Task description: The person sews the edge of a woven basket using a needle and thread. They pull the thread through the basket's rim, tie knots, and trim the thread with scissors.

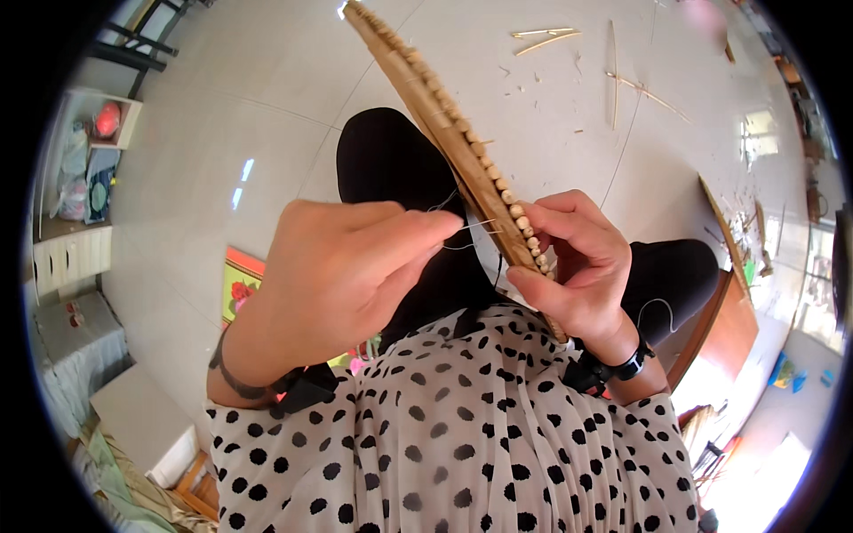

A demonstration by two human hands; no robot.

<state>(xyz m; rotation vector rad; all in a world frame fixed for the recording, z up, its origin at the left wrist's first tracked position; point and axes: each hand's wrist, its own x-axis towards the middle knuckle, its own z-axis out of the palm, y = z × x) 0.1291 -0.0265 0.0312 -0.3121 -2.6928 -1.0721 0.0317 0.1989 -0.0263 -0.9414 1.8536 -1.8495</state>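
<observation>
A long panel of pale tan stalks [444,120], laid side by side with their round cut ends in a row, stands on edge before me, slanting from the upper left down to my lap. My right hand [582,262] grips its near end, thumb at the lower edge and fingers on the cut-end side. My left hand [342,275] is closed, thumb and forefinger pinching a thin needle [478,224] that points at the panel's flat face. A thin thread [458,248] curves below the needle. Whether the needle tip has entered the stalks I cannot tell.
Loose stalk pieces [546,40] and small scraps lie on the tiled floor [275,80] beyond the panel. My black-clad knees [386,147] are beneath it. A brown wooden board [720,329] stands at the right; a shelf unit [75,244] and grey box [80,324] are at the left.
</observation>
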